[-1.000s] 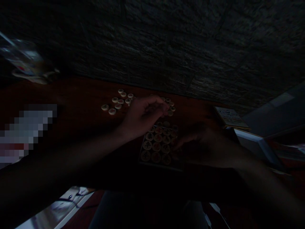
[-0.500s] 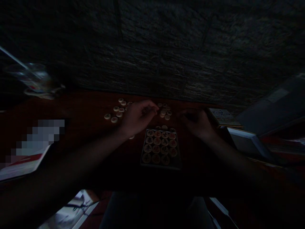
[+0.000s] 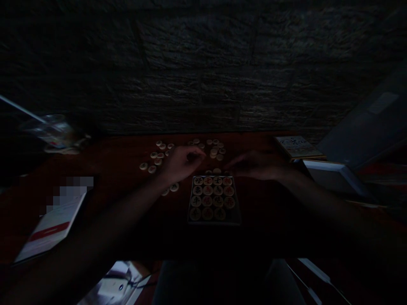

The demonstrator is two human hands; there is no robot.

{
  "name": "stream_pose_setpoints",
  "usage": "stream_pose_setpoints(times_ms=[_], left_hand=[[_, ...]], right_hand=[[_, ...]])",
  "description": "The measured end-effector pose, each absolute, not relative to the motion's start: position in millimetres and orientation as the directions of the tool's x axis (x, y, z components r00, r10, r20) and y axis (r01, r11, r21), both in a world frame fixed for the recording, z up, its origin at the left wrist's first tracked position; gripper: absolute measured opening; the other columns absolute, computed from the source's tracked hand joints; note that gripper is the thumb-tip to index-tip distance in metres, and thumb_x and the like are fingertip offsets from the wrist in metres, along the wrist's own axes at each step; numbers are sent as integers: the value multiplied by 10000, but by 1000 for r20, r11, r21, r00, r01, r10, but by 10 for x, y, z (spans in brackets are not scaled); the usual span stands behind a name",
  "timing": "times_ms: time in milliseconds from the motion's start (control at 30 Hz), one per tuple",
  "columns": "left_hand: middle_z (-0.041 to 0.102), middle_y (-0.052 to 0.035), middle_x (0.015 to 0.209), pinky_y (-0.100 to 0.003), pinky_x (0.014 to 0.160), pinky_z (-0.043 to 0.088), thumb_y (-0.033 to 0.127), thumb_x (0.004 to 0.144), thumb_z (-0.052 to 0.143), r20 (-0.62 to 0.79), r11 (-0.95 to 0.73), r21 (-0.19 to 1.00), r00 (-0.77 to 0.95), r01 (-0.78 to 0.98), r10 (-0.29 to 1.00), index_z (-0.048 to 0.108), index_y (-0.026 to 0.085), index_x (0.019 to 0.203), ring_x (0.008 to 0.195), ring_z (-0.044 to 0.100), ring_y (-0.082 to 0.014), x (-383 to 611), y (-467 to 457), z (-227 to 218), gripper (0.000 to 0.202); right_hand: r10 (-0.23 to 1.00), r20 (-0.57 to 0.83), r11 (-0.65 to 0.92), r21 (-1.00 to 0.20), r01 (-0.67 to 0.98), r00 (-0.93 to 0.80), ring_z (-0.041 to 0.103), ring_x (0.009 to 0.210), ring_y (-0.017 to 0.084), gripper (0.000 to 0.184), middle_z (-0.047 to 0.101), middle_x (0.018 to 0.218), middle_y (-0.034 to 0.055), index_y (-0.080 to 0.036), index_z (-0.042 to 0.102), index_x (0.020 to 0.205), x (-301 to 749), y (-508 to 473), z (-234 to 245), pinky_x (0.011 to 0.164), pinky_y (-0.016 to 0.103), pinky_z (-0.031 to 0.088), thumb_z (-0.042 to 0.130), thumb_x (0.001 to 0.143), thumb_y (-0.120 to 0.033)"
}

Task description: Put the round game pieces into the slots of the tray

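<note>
In the dim light, a shallow square box (image 3: 237, 221) holds rows of round xiangqi pieces with red and black characters. A gap shows at its front right corner. My left hand (image 3: 182, 164) hovers behind and left of the box, thumb and forefinger curled together. Whatever is in that pinch, if anything, cannot be made out. To the right, my right hand (image 3: 256, 165) stretches its fingers left over the box's back right corner. Its fingertips are close to a few pieces (image 3: 217, 171) lying just behind the box. Another cluster of loose pieces (image 3: 213, 153) sits farther back, some stacked.
More loose pieces (image 3: 158, 156) are scattered behind and left of my left hand. On the left are a phone (image 3: 52, 231) and a plastic cup (image 3: 55, 131) with a straw. An open tray-like lid (image 3: 330, 182) and a printed box (image 3: 299, 146) lie right. A stone wall (image 3: 203, 84) rises behind.
My right hand has moved left, from beside the back cluster to the box's back corner, and its fingers have stretched out. My left hand keeps its pinch. The view has shifted slightly.
</note>
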State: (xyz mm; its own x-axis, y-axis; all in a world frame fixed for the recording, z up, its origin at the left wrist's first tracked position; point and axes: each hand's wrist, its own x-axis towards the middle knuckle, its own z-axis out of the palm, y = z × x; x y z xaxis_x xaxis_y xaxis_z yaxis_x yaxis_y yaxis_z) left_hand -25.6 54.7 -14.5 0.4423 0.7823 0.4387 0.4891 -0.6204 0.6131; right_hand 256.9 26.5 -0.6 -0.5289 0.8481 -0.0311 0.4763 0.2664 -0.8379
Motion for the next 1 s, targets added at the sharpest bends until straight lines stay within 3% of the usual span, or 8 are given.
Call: stream_pose_setpoints(times_ms=[300, 500, 633, 800, 1000], left_hand=[[838, -44, 971, -324, 805, 589, 272, 944, 656, 458, -629, 598, 431, 497, 777, 797, 213, 948, 894, 782, -200, -272, 571, -152, 153], [838, -43, 953, -321, 803, 588, 270, 945, 654, 471, -629, 593, 418, 503, 777, 798, 213, 939, 869, 780, -197, -269, 563, -139, 155], [836, -50, 953, -315, 811, 587, 251, 941, 646, 456, -622, 595, 423, 509, 783, 802, 195, 949, 875, 778, -197, -261, 545, -115, 165], [836, -40, 961, -314, 814, 579, 241, 936, 649, 468, -633, 600, 427, 489, 774, 801, 206, 948, 874, 773, -190, -262, 549, -117, 157], [828, -35, 928, -294, 784, 571, 260, 946, 655, 487, -639, 644, 420, 420, 766, 790, 205, 912, 848, 764, -177, -225, 507, -104, 150]], right_hand=[[785, -11, 314, -855, 412, -620, 785, 969, 195, 274, 843, 1092, 18, -289, 847, 1096, 2584, 283, -44, 842, 298, 583, 792, 861, -419], [804, 7, 298, -870, 393, -594, 740, 875, 172, 220, 815, 966, 27, -220, 805, 990, 2576, 262, -26, 769, 281, 562, 799, 849, -390], [875, 78, 306, -855, 419, -478, 702, 786, 174, 209, 772, 872, 26, -195, 743, 910, 2563, 266, -63, 723, 300, 548, 805, 821, -374], [940, 218, 323, -815, 480, -263, 752, 923, 240, 263, 820, 1044, 69, -220, 802, 1050, 2530, 285, -92, 878, 404, 580, 787, 842, -381], [977, 176, 197, -962, 188, -124, 774, 857, 229, 282, 828, 909, 40, -233, 797, 899, 2404, 210, -17, 874, 405, 624, 930, 703, -388]])
